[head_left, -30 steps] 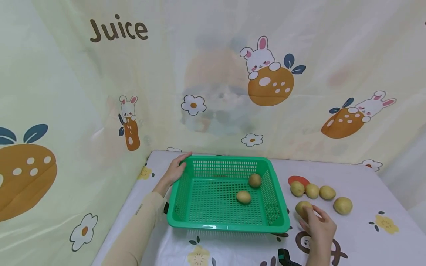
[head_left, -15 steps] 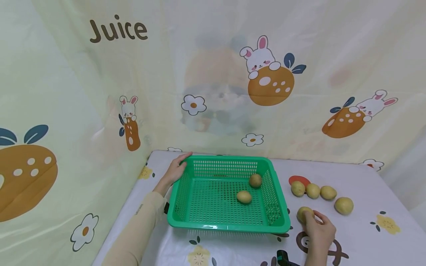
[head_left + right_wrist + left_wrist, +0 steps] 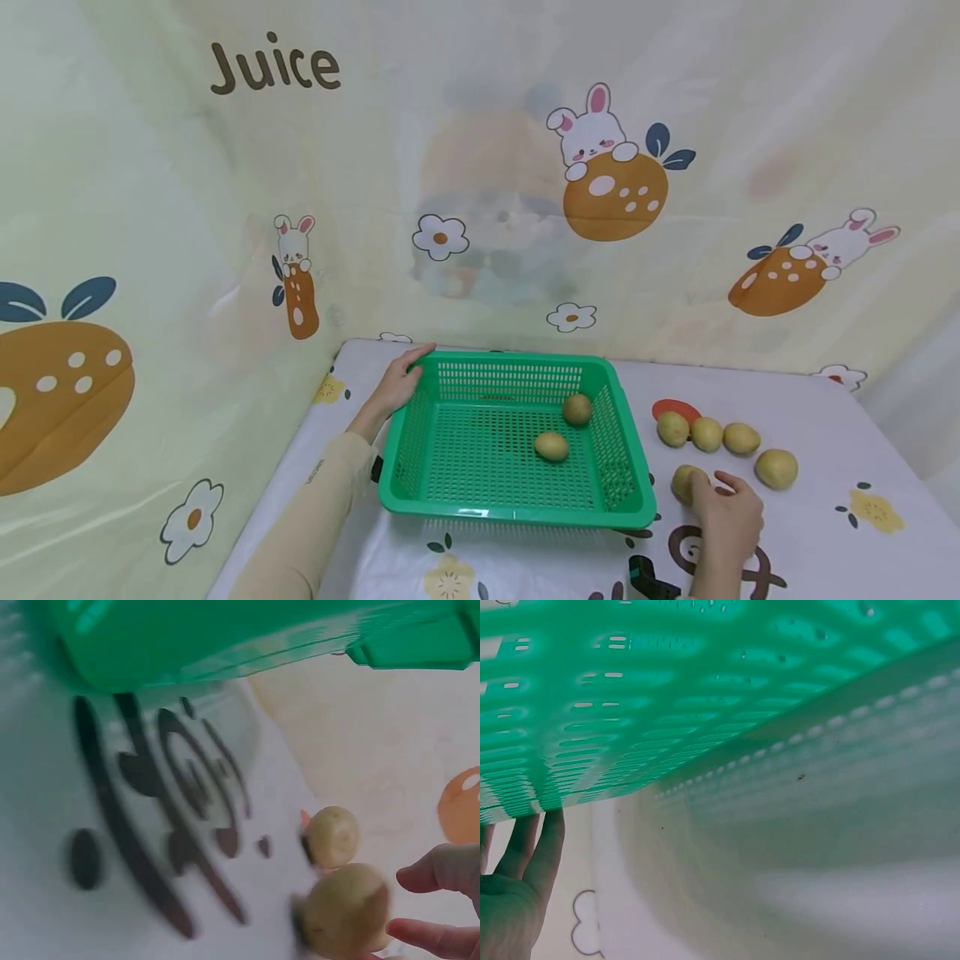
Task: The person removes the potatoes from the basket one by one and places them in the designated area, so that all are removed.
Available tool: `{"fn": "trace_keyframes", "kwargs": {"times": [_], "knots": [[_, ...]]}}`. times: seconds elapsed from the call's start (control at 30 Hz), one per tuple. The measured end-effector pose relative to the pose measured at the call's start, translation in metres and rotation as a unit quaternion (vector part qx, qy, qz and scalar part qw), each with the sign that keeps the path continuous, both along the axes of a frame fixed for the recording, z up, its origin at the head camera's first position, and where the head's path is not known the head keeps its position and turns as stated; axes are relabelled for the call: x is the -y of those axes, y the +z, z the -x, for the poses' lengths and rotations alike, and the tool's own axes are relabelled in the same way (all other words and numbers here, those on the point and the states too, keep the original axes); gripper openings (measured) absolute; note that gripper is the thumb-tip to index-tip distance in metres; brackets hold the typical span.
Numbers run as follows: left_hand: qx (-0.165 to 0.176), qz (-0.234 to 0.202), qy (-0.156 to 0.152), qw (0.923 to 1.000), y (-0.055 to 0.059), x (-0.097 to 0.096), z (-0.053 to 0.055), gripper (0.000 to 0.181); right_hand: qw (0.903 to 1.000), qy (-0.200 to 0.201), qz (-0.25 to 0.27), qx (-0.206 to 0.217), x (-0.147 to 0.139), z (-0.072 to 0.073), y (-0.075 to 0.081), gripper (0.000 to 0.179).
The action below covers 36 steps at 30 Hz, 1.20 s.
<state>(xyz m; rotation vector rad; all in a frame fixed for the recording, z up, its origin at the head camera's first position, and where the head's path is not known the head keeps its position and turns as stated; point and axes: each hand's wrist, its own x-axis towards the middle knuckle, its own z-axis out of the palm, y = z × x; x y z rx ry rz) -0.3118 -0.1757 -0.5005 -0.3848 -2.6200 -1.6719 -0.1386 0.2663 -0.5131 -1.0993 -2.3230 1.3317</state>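
In the head view, my left hand [image 3: 395, 387] holds the left far corner of a green plastic basket [image 3: 517, 517], thumb at the rim. The left wrist view shows its fingers [image 3: 547, 851] reaching up behind the perforated wall. A yellowish potato [image 3: 552, 447] and a browner one [image 3: 577, 409] lie inside. To the basket's right, my right hand [image 3: 727, 521] is beside a potato [image 3: 684, 482] on the table. In the right wrist view, its thumb and finger are spread, with the tips close to a potato [image 3: 347, 909]; whether they touch it is unclear.
Three potatoes form a row at the right, including the middle one [image 3: 707, 434]. A larger potato [image 3: 776, 468] lies nearer. Behind the row is a red-orange patch [image 3: 675, 409]. A printed cloth [image 3: 825, 542] covers the table, and a printed curtain [image 3: 487, 167] hangs behind.
My right hand's thumb and fingers have spread apart beside the potato they were on, and the hand sits slightly farther right. My left hand and the basket stay in place.
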Motion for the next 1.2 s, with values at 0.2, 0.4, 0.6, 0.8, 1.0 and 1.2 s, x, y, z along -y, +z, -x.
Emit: {"fn": "trace_keyframes", "kwargs": {"times": [0.2,0.4,0.6,0.8,1.0,1.2], "knots": [[0.003,0.001,0.002,1.0000,0.000,0.000,0.001,0.047,0.9983,0.058,-0.002,-0.004,-0.004,0.016,0.036,0.063],[0.006,0.001,0.001,1.0000,-0.001,-0.001,0.001,0.047,0.9846,0.160,0.068,-0.018,-0.008,0.029,0.067,0.067],[0.012,0.001,0.002,0.9999,0.000,-0.001,0.000,0.047,0.9617,0.239,0.129,-0.039,-0.010,0.039,0.091,0.070],[0.013,-0.001,0.003,0.9999,0.000,0.001,0.001,0.047,0.9252,0.333,0.170,-0.065,0.001,0.055,0.110,0.068],[0.017,-0.004,0.002,0.9998,0.000,0.001,0.001,0.048,0.8960,0.413,0.157,-0.041,0.023,0.073,0.110,0.061],[0.013,0.002,0.003,0.9999,0.002,-0.001,0.000,0.048,0.8788,0.452,0.153,0.005,0.041,0.092,0.101,0.057]]}}
